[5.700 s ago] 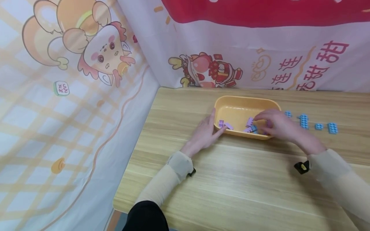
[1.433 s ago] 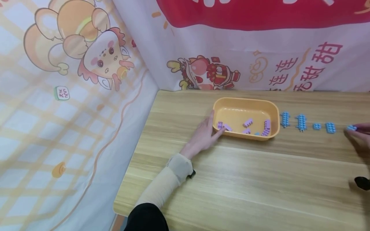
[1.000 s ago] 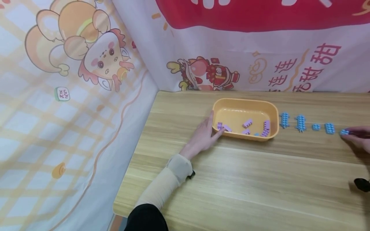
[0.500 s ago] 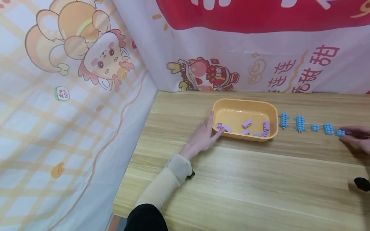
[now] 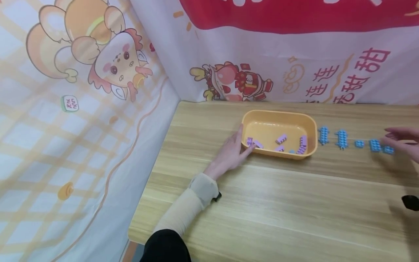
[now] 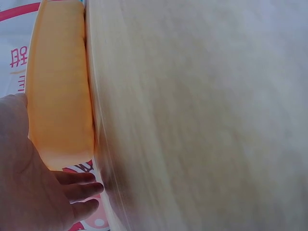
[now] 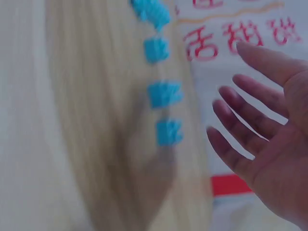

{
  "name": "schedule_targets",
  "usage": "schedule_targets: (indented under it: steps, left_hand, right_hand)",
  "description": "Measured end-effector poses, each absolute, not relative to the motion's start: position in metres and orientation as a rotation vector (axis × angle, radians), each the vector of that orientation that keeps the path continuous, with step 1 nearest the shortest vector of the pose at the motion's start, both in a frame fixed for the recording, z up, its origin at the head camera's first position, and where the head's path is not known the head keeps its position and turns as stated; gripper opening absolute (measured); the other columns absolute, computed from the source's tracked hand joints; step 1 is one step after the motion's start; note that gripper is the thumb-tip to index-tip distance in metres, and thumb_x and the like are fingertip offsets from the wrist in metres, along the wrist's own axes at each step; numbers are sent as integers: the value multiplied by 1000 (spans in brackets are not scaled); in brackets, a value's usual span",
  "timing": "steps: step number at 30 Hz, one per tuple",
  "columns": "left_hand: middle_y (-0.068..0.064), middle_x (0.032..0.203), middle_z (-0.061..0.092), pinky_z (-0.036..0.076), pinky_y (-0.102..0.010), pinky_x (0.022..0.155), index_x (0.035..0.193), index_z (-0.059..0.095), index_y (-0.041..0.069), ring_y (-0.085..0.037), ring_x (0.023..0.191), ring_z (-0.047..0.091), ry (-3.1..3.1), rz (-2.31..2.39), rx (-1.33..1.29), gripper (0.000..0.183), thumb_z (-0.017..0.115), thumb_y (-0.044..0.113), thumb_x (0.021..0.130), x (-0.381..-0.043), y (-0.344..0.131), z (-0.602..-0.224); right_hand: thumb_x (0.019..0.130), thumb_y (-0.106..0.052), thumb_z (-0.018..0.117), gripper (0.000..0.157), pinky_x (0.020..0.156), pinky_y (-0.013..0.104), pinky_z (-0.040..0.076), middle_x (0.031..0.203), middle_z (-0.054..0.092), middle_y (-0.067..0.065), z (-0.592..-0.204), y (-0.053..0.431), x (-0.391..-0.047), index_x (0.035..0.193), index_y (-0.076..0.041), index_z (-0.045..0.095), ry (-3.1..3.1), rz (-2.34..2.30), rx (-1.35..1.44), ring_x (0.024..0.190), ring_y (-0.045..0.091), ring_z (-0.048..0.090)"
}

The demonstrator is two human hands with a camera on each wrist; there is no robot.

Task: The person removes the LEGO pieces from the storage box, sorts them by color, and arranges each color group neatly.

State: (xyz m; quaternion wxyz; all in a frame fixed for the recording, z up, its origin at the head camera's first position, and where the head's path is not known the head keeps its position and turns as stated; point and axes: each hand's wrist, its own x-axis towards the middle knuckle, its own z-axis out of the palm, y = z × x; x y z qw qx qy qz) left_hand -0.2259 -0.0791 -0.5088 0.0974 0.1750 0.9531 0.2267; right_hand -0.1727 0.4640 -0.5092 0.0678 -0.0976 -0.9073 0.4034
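Note:
At the left end of a yellow-orange tray (image 5: 270, 127), my left hand (image 5: 228, 152) rests with the index finger along the end wall and the thumb over the front rim. In the left wrist view its other fingers extend relaxed beyond the tray's corner. My right hand (image 5: 406, 140) hovers over the far right of the table, holding nothing; the right wrist view shows its fingers spread. Below its fingertips lies a small blue brick (image 5: 388, 150), close beside a larger blue brick (image 5: 375, 146). Inside the tray are several purple bricks (image 5: 302, 144) and a bit of blue (image 5: 292, 151).
Left of those bricks, the row continues with a small blue brick (image 5: 359, 144) and two blue pieces with side pegs (image 5: 342, 139), one near the tray's right end. A printed cloth (image 5: 176, 51) hangs behind the wooden table (image 5: 278, 203) and along its left side.
The right hand took a small blue brick, slid it left beside the larger one, then let go and lifted. One more pegged blue piece stands beside the tray. Left hand stayed at the tray.

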Motion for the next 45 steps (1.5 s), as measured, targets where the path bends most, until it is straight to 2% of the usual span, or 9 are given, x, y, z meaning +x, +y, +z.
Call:
schedule_targets:
  steps: [6,12,21,25,27,30,33,39,45]
  left_hand:
    - [-18,184,24,27,-48,141,177,-15,21,-35,169,32,2824,661,531,101,32,79,108,-226,-79,-508]
    - [-17,184,22,26,-47,141,176,-17,22,-35,169,31,2824,653,537,101,31,79,109,-227,-79,-510]
    - [-19,184,22,26,-49,141,177,-12,17,-36,169,31,2825,649,534,102,33,78,109,-227,-78,-510]
    - [-18,184,23,26,-48,141,177,-10,16,-35,169,32,2824,637,525,102,32,79,109,-227,-78,-509]
    - [-17,184,23,26,-47,141,177,-11,16,-35,169,32,2824,632,522,102,32,79,109,-227,-78,-509]
    - [-17,184,22,26,-47,141,177,-14,19,-35,169,32,2822,635,519,103,31,80,108,-227,-77,-508]
    - [-17,184,23,26,-47,141,176,-18,23,-35,169,32,2817,642,508,103,29,82,107,-227,-78,-509]
    - [-17,183,26,28,-47,141,173,-25,29,-35,168,34,2815,651,493,102,28,84,106,-228,-78,-508]
    - [-17,182,30,29,-47,140,173,-25,28,-34,167,37,2823,633,509,102,29,83,107,-228,-78,-509]
  right_hand:
    - [110,-22,69,25,73,-5,42,96,54,-49,-475,422,-183,134,-20,68,-2832,1275,-37,90,-28,50]
    - [105,-9,75,37,77,-1,51,106,65,-42,-464,381,-188,139,6,67,-2829,1392,181,95,-20,61]
    - [104,-13,77,41,88,-1,50,120,68,-36,-456,326,-199,143,-2,69,-2858,1471,356,109,-19,61]
    - [104,-19,78,43,97,-4,42,138,75,-9,-458,304,-204,145,-9,69,-2921,1440,397,118,-17,58]
    - [104,-20,78,44,105,6,48,144,74,7,-459,294,-207,146,-10,69,-2969,1407,418,127,-4,62]
    - [104,-18,79,45,119,40,55,149,70,19,-459,282,-212,147,-9,69,-3034,1373,473,139,25,63]
    - [101,-16,81,44,112,62,53,146,72,20,-460,274,-217,143,-8,71,-3076,1307,541,132,40,64]
    - [96,-14,87,38,75,28,52,121,81,13,-459,263,-225,132,-8,78,-3120,1107,739,86,19,64]
    - [96,-6,83,30,78,21,58,123,82,9,-464,256,-232,126,-9,81,-3180,1086,888,95,14,69]
